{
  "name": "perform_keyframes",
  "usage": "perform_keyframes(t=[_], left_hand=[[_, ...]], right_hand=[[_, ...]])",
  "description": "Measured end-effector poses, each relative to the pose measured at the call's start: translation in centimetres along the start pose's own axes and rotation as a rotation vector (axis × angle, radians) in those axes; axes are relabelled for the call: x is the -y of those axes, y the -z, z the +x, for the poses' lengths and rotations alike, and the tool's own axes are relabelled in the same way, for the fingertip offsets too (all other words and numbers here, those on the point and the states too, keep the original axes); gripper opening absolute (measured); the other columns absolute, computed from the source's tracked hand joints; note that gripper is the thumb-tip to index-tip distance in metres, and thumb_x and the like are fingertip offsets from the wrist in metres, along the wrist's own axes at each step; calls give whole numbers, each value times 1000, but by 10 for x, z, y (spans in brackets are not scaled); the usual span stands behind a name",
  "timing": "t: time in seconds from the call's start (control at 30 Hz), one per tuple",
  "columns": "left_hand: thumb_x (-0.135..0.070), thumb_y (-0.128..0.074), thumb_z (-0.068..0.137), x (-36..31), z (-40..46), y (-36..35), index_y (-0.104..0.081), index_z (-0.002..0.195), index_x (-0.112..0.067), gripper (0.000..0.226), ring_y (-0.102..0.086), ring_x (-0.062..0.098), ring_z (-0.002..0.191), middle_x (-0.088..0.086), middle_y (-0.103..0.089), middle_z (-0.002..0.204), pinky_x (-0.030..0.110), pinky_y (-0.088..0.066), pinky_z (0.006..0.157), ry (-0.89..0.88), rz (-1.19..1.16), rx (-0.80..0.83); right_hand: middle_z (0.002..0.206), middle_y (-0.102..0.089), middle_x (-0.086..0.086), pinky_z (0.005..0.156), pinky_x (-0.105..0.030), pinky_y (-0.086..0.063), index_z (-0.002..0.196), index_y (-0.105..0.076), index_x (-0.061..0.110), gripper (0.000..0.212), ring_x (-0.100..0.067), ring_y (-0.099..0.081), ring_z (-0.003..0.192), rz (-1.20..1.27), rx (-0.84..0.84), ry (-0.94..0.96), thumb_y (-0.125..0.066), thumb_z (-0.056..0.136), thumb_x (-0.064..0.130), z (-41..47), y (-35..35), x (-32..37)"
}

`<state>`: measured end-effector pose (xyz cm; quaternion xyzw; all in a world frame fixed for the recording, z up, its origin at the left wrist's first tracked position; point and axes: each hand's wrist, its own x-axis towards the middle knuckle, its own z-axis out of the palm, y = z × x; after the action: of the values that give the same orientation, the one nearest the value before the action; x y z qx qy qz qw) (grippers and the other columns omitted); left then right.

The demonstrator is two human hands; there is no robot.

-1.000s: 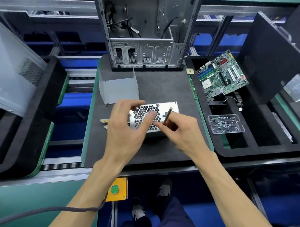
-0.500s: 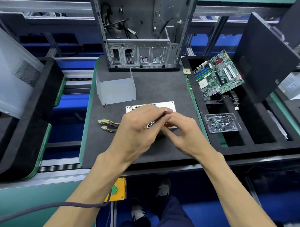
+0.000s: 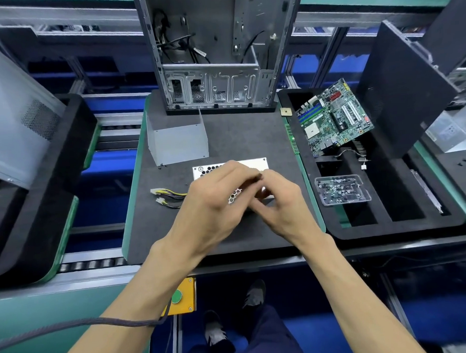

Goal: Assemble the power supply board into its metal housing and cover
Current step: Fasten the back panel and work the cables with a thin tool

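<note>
Head view: the power supply housing point(image 3: 255, 164), a silver box with a honeycomb-perforated face, lies on the dark foam mat point(image 3: 238, 134), its yellow-and-black cables point(image 3: 169, 195) trailing to the left. Both hands meet over it. The left hand point(image 3: 214, 200) has its fingers curled down across the perforated face, gripping the box. The right hand point(image 3: 277, 201) has fingertips pinched on a small dark tool tip point(image 3: 259, 177), blurred. The grey metal cover point(image 3: 178, 141) stands just behind, apart from the housing. A motherboard point(image 3: 334, 117) leans in the black tray at right, near a clear screw tray point(image 3: 342, 189).
</note>
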<state>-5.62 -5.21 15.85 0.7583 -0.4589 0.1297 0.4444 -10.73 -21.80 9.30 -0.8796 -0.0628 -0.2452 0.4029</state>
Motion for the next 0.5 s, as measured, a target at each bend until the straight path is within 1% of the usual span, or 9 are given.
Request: perform_keyframes(t=[0.07,0.13,0.2,0.27,0.33,0.37,0.43,0.47,0.5], left_hand=[[-5,-67,96,3,0,3,-71,103,1,10,-65,25,84,7,-69,95,37,-52,75,-17,31,37],[-2,-62,97,5,0,5,-69,110,2,16,-66,24,89,9,-70,99,36,-52,80,-32,15,66],[-2,-60,97,5,1,6,-68,118,3,23,-66,25,92,10,-70,100,35,-52,82,-30,-18,84],[-3,-63,96,5,0,6,-67,122,3,27,-67,25,89,10,-70,97,37,-54,81,-25,-23,74],[-6,-71,92,4,-1,4,-70,115,1,24,-68,25,84,9,-71,94,39,-56,77,-12,-27,40],[-7,-73,91,4,-1,3,-72,109,1,20,-68,26,83,9,-71,92,40,-56,74,-2,-31,21],[-6,-73,91,3,-2,1,-73,99,2,11,-66,28,81,10,-70,90,41,-55,71,20,-45,-6],[-4,-72,92,2,-3,1,-73,99,3,10,-66,29,81,11,-70,90,41,-55,71,33,-61,-8],[-3,-70,93,2,-3,1,-73,101,3,10,-65,29,83,11,-69,92,41,-54,73,41,-80,4]], right_hand=[[99,-63,-1,76,-22,-54,101,-66,9,9,-17,-62,82,79,28,22,-65,93,13,1,2,4],[100,-67,-3,82,-16,-51,104,-69,2,12,-16,-65,86,69,46,53,-64,94,7,0,3,6],[95,-72,-7,81,-20,-52,104,-71,0,14,-20,-68,85,45,36,40,-66,95,8,1,4,6],[93,-74,-9,79,-28,-55,101,-72,0,14,-23,-70,84,25,11,26,-67,94,10,2,6,4],[90,-71,-10,75,-35,-54,97,-71,0,8,-26,-68,82,-7,3,19,-71,90,4,2,4,1],[88,-69,-10,73,-33,-53,96,-70,1,8,-26,-66,80,-25,-2,23,-73,89,2,2,1,1],[85,-63,-8,70,-25,-52,100,-69,4,11,-22,-61,77,-33,-23,40,-72,90,6,1,-5,1],[85,-63,-9,69,-25,-53,101,-69,5,12,-22,-61,76,-16,-32,35,-70,91,11,2,-7,1],[87,-64,-10,69,-29,-55,102,-68,4,15,-23,-62,76,15,-38,19,-69,92,16,3,-7,2]])
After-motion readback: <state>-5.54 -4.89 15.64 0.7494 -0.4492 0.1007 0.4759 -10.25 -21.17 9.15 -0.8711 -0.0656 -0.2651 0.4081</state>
